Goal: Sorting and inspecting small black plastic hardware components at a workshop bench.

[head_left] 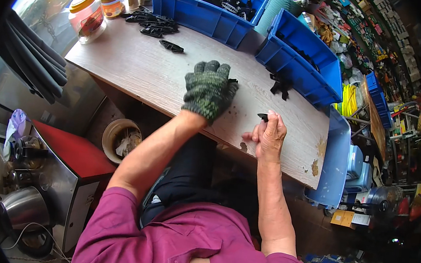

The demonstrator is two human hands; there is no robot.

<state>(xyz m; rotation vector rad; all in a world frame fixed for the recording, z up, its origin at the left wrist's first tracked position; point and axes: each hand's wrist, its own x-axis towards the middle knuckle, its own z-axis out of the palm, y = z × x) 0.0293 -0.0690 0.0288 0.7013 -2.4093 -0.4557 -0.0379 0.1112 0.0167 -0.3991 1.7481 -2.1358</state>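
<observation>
- Grip check: left hand (208, 89) in a dark green knit glove, fingers curled over the pale tabletop (141, 59) around 12 o'clock. A dark part (233, 81) pokes out at its right edge, but can't tell if it's actually grasped.
- Bare right hand (271, 136) at 3 o'clock is pinching a small black part (263, 117) between thumb and fingertip, sitting over the near side of the table.
- Red-topped cabinet (74, 151) at 9 o'clock, off the table.
- Two yellow-orange-lidded jars at 10 o'clock, the bigger one (85, 18) left of the smaller (112, 4).
- Round bucket (107, 137) at 9, below the table edge.
- Heap of black parts (152, 23) at 11, with one loose piece (171, 46) just beside it.
- Blue bin (201, 16) at 12, black parts inside.
- Black cluster (279, 86) between 1 and 2, right near a second blue crate (292, 68).
- Yellow coil (348, 100) past that, between 2 and 3.
</observation>
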